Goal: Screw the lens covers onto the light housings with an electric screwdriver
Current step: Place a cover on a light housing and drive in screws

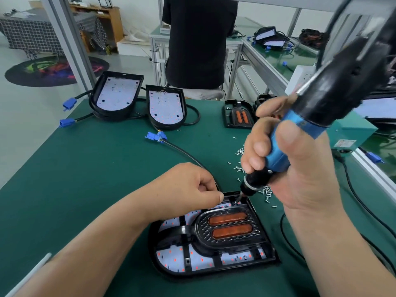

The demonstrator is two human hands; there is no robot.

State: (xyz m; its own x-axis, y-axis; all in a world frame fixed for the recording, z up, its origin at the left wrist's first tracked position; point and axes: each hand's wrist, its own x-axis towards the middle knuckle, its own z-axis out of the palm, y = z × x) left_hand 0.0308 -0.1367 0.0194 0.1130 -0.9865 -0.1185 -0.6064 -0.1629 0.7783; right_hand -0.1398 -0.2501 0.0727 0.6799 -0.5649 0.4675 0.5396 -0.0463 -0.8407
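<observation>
Green matting covers the table [96, 168]; behind it, at 12 o'clock, a person in a black shirt [197, 39] stands at another bench. At 6 o'clock lies the light housing [214, 272] with its lens cover [229, 229] seated in it, two orange lenses showing. The right hand [295, 168] has its fingers wrapped round the blue electric screwdriver [304, 118], which is tilted, bit down on the cover's 12 o'clock edge. The left hand [188, 187] rests at the housing's 11 o'clock corner, fingers curled and thumb against forefinger; whether they pinch anything I cannot tell. Loose screws [240, 151] lie scattered at the housing's 1 o'clock. Two uncovered housings [117, 95] sit at 11 o'clock, a spare lens cover [239, 113] at 1 o'clock.
</observation>
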